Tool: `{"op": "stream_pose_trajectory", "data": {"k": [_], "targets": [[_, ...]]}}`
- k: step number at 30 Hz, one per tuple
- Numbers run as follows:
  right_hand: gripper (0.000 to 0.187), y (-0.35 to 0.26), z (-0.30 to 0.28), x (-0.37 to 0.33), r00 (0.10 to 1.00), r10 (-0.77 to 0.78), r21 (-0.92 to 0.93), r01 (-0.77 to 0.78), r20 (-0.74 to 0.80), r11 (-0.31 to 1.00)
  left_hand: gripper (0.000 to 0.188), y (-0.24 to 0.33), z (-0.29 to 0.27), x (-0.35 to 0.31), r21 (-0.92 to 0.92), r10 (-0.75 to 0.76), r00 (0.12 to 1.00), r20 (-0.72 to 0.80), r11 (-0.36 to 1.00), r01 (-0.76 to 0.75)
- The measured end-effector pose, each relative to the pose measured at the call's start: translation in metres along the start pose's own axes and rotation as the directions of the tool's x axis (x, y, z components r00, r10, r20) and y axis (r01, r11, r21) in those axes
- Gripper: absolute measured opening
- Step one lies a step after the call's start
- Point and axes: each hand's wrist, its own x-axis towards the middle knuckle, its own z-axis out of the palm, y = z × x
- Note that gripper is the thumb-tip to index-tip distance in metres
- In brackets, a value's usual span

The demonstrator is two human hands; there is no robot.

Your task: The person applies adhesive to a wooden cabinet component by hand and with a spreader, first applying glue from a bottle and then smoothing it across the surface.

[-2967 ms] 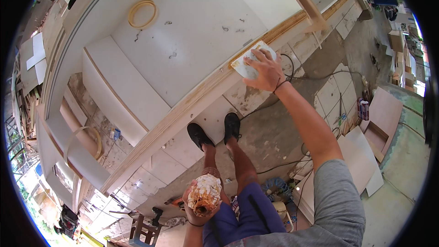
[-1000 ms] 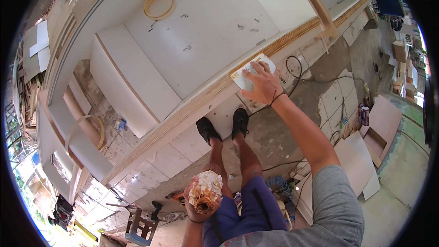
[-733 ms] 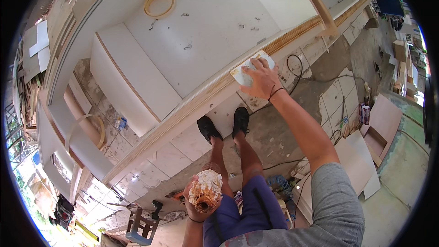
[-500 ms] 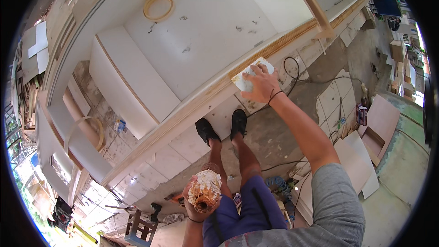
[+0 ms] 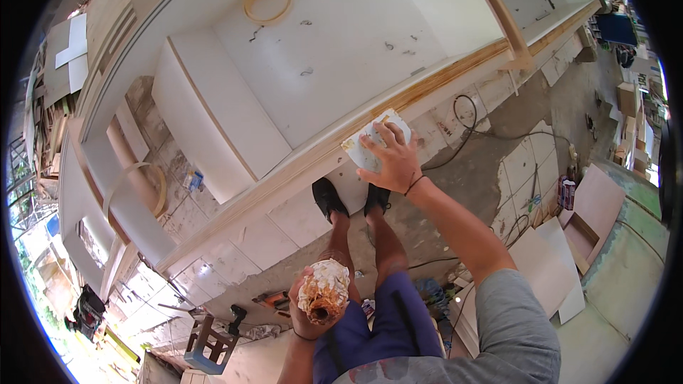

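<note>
My right hand (image 5: 393, 155) grips a flat white piece (image 5: 358, 145), like a small spreader, with brownish smears on it. Its far edge meets the long wooden front edge (image 5: 277, 163) of a white cabinet carcass. To the right of the piece, a glossy amber-brown coating (image 5: 441, 77) covers the wood; to the left the wood looks paler. Low in front of my body, my left hand (image 5: 302, 318) is wrapped around a container (image 5: 326, 288) crusted with white and brown dried glue. A dark round opening shows at its top.
A coil of pale edging strip (image 5: 268, 3) lies inside the carcass, and a looser loop (image 5: 160, 192) hangs at the left. Black cable (image 5: 473, 117) crosses the floor on the right. Boards (image 5: 541, 263) lean at lower right; a stool (image 5: 210, 345) stands at lower left.
My right hand has slid left and nearer along the wooden edge with the white piece. My left hand still holds the container. The whole view has shifted slightly.
</note>
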Motion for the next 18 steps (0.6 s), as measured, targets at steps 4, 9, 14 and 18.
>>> {"op": "stream_pose_trajectory", "data": {"k": [4, 9, 14, 18], "targets": [[0.073, 0.004, 0.046, 0.006, 0.993, 0.019, -0.052, -0.026, -0.12, 0.998, 0.106, 0.011, -0.005, 0.007, 0.075, 0.044, 0.999, 0.014, 0.996, -0.045], [0.071, -0.001, 0.053, -0.002, 0.995, 0.054, -0.052, -0.058, -0.084, 0.997, 0.104, 0.008, -0.011, 0.0, 0.232, 0.01, 0.999, 0.044, 0.972, -0.02], [0.068, -0.016, 0.011, -0.002, 0.993, 0.103, -0.066, -0.099, 0.05, 0.993, 0.104, 0.005, -0.014, -0.001, 0.109, 0.008, 1.0, -0.002, 0.994, -0.007], [0.065, -0.016, 0.003, 0.02, 0.996, 0.086, -0.09, -0.086, -0.004, 0.992, 0.104, 0.001, -0.013, 0.0, 0.093, 0.004, 1.0, 0.006, 0.996, -0.005]]}}
